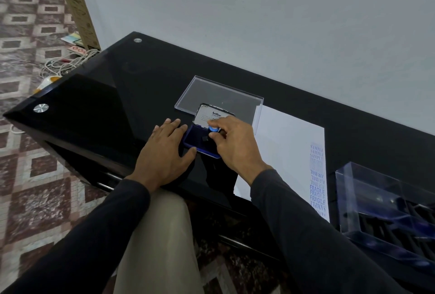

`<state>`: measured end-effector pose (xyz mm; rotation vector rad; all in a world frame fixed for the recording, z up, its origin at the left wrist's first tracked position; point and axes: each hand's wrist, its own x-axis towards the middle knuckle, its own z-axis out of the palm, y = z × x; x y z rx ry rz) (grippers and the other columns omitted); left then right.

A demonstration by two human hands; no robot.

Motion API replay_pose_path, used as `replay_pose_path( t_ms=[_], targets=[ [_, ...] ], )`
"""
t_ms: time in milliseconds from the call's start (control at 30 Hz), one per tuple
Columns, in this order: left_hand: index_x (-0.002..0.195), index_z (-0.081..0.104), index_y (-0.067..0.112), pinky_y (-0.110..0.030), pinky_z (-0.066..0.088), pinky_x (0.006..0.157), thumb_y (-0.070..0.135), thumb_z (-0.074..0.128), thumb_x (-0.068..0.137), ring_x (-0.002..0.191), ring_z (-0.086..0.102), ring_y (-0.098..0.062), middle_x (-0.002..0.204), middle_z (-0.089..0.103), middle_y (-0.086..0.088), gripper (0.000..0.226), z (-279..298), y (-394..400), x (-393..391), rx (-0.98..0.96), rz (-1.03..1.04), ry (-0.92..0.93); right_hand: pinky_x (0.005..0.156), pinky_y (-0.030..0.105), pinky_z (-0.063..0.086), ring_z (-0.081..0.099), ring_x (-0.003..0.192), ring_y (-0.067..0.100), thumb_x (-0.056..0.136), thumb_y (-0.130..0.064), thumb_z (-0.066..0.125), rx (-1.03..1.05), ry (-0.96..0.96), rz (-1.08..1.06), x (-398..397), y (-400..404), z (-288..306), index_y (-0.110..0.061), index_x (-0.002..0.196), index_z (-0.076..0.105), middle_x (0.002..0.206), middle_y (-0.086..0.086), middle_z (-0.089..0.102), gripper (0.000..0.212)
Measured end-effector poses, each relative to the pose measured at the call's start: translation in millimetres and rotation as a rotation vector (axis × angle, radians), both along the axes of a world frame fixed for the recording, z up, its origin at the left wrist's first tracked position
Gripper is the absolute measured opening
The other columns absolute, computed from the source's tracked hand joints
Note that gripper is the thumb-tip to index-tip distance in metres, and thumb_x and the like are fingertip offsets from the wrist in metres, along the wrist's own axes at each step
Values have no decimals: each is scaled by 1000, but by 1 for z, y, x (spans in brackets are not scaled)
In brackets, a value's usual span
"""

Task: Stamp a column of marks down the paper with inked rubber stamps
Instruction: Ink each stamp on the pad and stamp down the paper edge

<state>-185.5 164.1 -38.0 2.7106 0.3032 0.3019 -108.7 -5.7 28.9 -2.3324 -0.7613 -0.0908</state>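
— Glossy black table (131, 86) against a pale wall, patterned tiles on the floor to my left. What do you count on it?

— One sheet of white paper (282, 143), one open ink pad (200, 146) with its lid (213, 115) tipped up, one clear flat cover (219, 93) lying behind the pad, and one clear box of stamps (386, 213) at the far right.

— And your hands?

— Two. My left hand (164, 152) lies flat with straight fingers, its thumb and fingertips touching the pad's near-left edge. My right hand (235, 143) pinches one rubber stamp (213, 130) by its blue-capped handle, the stamp standing on the dark ink surface.

— Marks on the paper?

— One column in blue down the right edge: SAMPLE lines, then AIR MAIL, then FRAGILE, then SAMPLE again. I can't count each line; they blur together.

— How many stamps in the box?

— Several dark ones in a row; I can't tell the number.
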Motion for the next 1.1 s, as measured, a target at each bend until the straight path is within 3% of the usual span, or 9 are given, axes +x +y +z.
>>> replay_pose_path(
  t_ms=[233, 333, 467, 567, 767, 933, 1100],
  targets=[
    [147, 47, 16, -38, 24, 121, 46, 60, 95, 151, 25, -19, 157, 41, -4, 61, 24, -33, 11, -51, -43, -75, 91, 23, 53, 64, 97, 15, 88, -10, 71, 100, -38, -81, 6, -35, 7, -12, 114, 72, 110, 3, 69, 26],
    [144, 50, 18, -39, 34, 118, 47, 59, 94, 147, 31, -18, 153, 45, -2, 58, 31, -55, 22, -46, -90, -83, 88, 27, 55, 65, 92, 16, 86, -8, 72, 120, -53, -130, 14, -59, 11, -12, 112, 73, 108, 3, 70, 26],
    [141, 52, 20, -42, 45, 110, 47, 59, 95, 142, 38, -17, 149, 48, 1, 54, 39, -85, 38, -76, -174, -92, 91, 25, 53, 64, 92, 13, 87, -6, 71, 116, -36, -223, 26, -95, 18, -12, 112, 73, 108, 3, 70, 26],
    [146, 47, 19, -40, 40, 111, 45, 59, 96, 144, 35, -18, 152, 46, 1, 57, 42, -111, 53, -88, -228, -75, 93, 17, 48, 63, 94, 9, 89, -9, 70, 91, 5, -303, 34, -125, 23, -13, 115, 72, 111, 0, 69, 26],
    [149, 45, 21, -39, 31, 118, 47, 55, 98, 150, 28, -18, 158, 41, 1, 58, 39, -150, 79, -97, -297, -51, 93, 15, 47, 62, 93, 8, 89, -14, 71, 38, 3, -403, 50, -174, 30, -15, 117, 71, 112, -3, 67, 28],
    [149, 46, 20, -39, 29, 119, 48, 53, 99, 151, 26, -18, 160, 38, -1, 58, 39, -180, 103, -72, -347, -49, 95, 24, 52, 63, 94, 11, 89, -14, 71, 13, -9, -452, 69, -208, 31, -16, 118, 71, 110, -1, 67, 29],
    [148, 48, 21, -38, 28, 119, 48, 53, 99, 152, 24, -19, 160, 38, -1, 56, 36, -199, 125, -67, -382, -36, 90, 14, 48, 60, 95, 7, 90, -16, 70, 2, 2, -472, 87, -228, 26, -16, 120, 70, 112, -2, 66, 30]
  ],
)
